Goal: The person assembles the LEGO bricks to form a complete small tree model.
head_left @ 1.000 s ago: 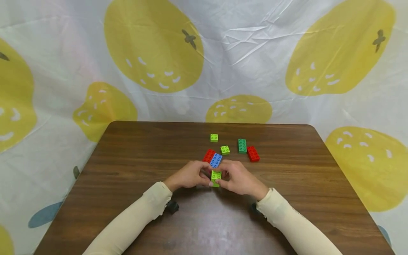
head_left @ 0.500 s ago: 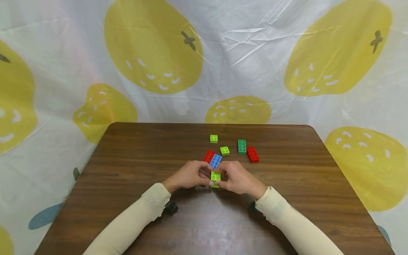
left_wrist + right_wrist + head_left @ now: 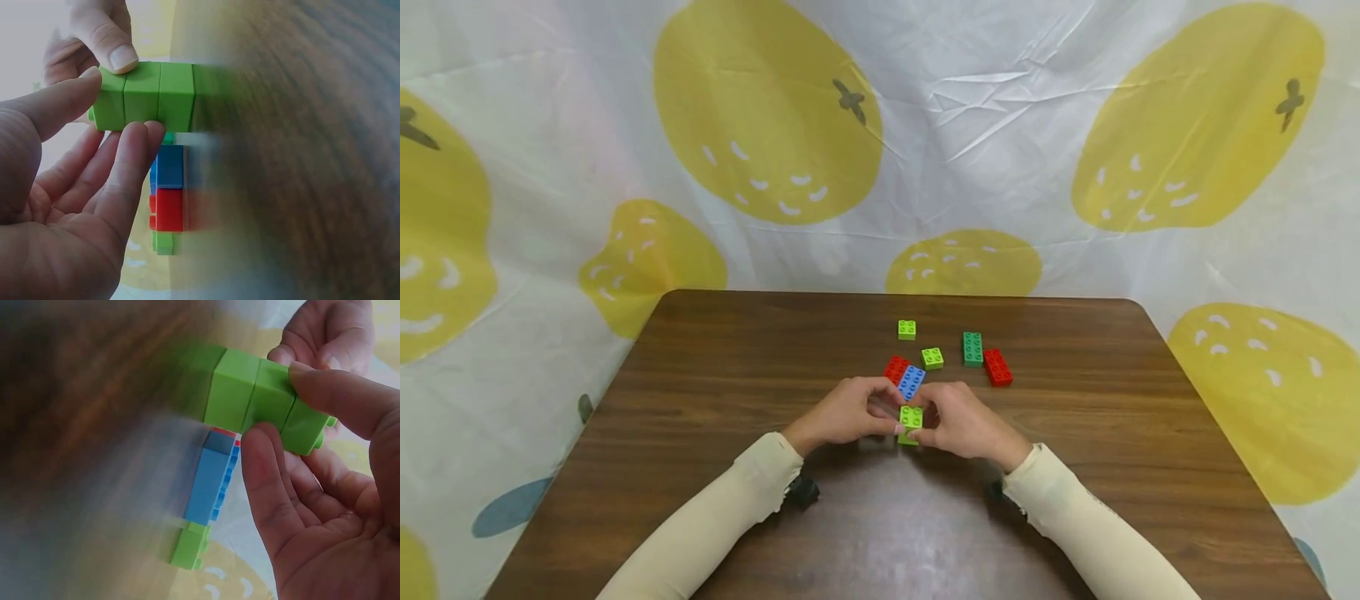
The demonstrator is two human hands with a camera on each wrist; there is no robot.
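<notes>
A stack of three lime-green toy bricks [image 3: 911, 418] stands on the wooden table between both hands, its studs facing up. My left hand [image 3: 853, 410] pinches it from the left, thumb at the near side and fingers farther back. From the right, my right hand [image 3: 964, 419] pinches the same stack. In the left wrist view the green stack [image 3: 142, 97] sits between thumb and fingertips. The right wrist view shows the right thumb near the top brick and the fingers against the side of the stack [image 3: 250, 394].
Just beyond the hands lie a red brick [image 3: 897, 369] and a blue brick [image 3: 912, 382], side by side. Farther back are two small lime bricks [image 3: 932, 358] [image 3: 907, 330]. A green brick [image 3: 972, 349] and another red brick [image 3: 997, 367] lie to their right. A fruit-print cloth [image 3: 820, 267] hangs behind the table [image 3: 737, 350].
The head view shifts slightly. Both hands stay on the green stack with little visible movement, and the loose bricks keep their places on the table.
</notes>
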